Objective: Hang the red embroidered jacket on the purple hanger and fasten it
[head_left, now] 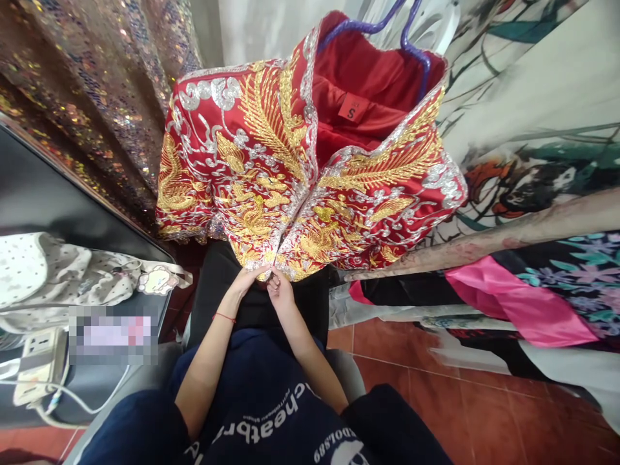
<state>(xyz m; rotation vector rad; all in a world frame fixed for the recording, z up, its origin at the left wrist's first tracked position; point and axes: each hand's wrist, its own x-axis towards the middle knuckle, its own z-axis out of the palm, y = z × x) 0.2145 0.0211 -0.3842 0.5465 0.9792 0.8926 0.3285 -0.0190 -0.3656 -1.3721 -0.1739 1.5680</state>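
A red jacket [261, 148] with gold and silver embroidery hangs in front of me on a purple hanger [356, 27]. Its red lining shows at the neck, with a red label [353, 108] marked S. The front edges meet along a silver-trimmed opening running down toward me. My left hand [250, 279], with a thin red string at the wrist, is closed on the jacket's lower front edge. Right beside it, my right hand [279, 285] has its fingers curled in a pinch at the bottom of the opening. Whatever lies between the fingertips is too small to make out.
Sequined cloth [121, 84] hangs at the left, above a dark surface with a spotted white fabric bag [72, 274] and a power strip [41, 361] with white cables. Painted-pattern fabric [542, 142] and a pink satin piece [513, 300] hang at the right over red floor tiles [387, 381].
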